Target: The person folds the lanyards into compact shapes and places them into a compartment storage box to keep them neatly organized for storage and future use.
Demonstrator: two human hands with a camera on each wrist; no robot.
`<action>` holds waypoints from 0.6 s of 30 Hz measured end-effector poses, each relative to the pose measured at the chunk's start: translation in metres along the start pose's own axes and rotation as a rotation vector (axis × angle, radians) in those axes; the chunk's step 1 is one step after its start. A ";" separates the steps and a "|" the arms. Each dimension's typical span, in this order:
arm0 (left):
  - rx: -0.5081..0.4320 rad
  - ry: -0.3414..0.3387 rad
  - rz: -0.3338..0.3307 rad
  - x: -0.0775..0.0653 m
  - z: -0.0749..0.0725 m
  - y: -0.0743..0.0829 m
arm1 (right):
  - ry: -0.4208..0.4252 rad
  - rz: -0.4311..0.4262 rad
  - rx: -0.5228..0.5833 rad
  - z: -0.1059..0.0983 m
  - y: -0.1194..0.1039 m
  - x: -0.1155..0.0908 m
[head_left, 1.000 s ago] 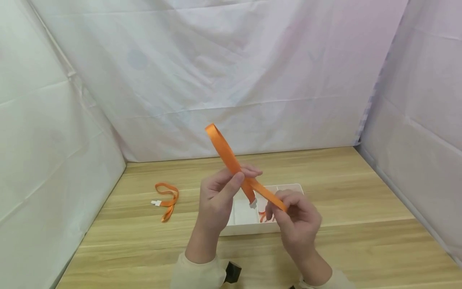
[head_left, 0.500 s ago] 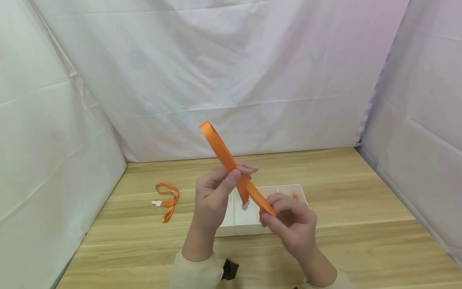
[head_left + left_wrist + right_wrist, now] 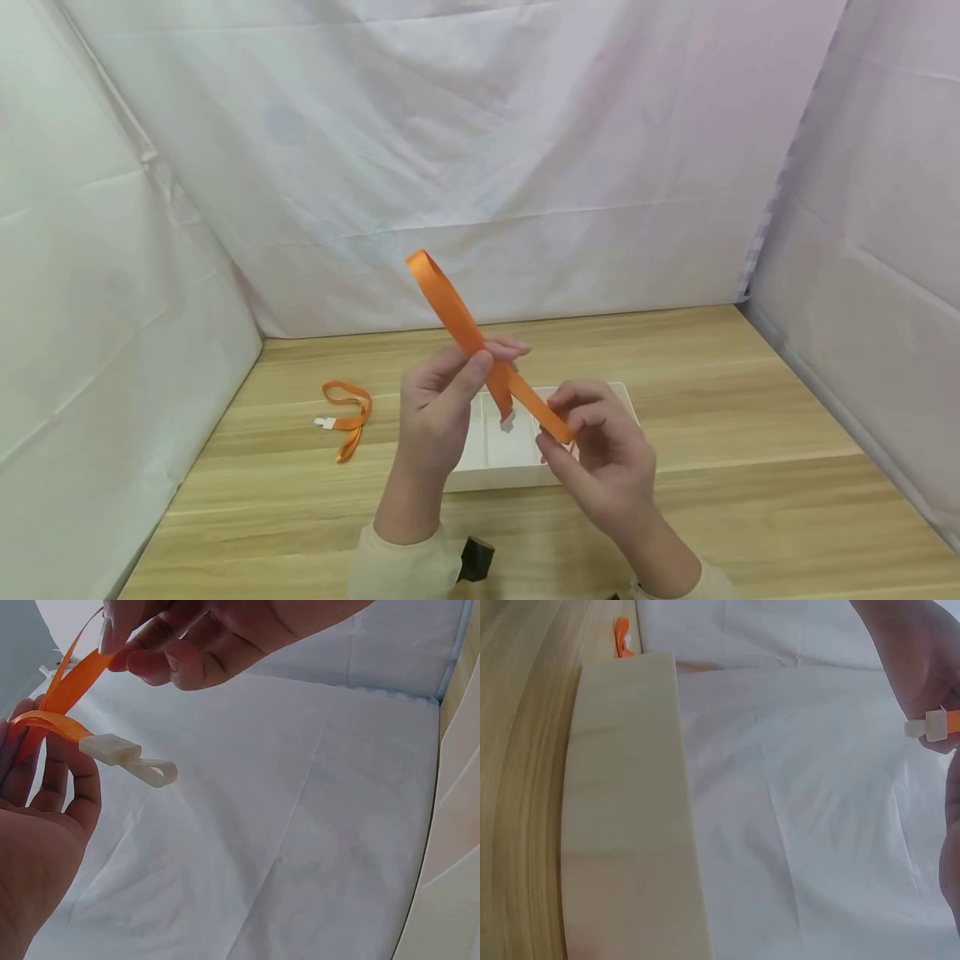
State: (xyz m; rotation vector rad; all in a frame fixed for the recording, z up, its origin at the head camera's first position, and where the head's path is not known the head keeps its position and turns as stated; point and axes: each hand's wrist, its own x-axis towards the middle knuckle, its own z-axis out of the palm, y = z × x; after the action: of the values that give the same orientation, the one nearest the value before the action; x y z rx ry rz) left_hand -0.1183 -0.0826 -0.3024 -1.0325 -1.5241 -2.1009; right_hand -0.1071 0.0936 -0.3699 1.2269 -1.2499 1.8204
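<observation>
An orange lanyard (image 3: 447,310) is raised above the table, gathered into a long loop. My left hand (image 3: 435,417) pinches it near the middle between thumb and fingers. The fingers of my right hand (image 3: 611,454) hold its lower folded end. A white plastic clip (image 3: 112,750) hangs from the strap between the hands, with a small loop at its tip. Below the hands stands a white divided box (image 3: 491,478), partly hidden by the right hand.
Another orange lanyard (image 3: 360,417) with a white clip lies on the wooden table (image 3: 247,517), left of the box. Some thin orange-red pieces (image 3: 573,451) show inside the box. White cloth (image 3: 465,167) hangs behind and on both sides.
Both hands have shifted slightly left with the lanyard. The right hand has come nearer the left, and its fingers have spread a little at the folded end.
</observation>
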 end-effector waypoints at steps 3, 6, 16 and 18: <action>-0.003 0.008 -0.007 0.000 0.000 0.000 | 0.058 -0.056 -0.029 0.001 0.000 0.001; 0.009 0.003 -0.001 0.000 0.000 0.000 | 0.112 -0.095 -0.030 0.003 -0.001 0.003; 0.047 -0.024 -0.010 0.000 0.003 0.000 | -0.058 -0.193 0.139 0.007 0.001 0.011; 0.058 -0.022 -0.011 0.000 0.003 0.001 | -0.109 -0.204 0.145 0.007 0.001 0.013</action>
State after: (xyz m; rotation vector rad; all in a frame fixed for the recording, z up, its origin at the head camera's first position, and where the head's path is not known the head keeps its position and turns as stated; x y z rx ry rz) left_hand -0.1165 -0.0798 -0.3015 -1.0325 -1.5951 -2.0460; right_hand -0.1107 0.0865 -0.3574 1.4930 -1.0214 1.7389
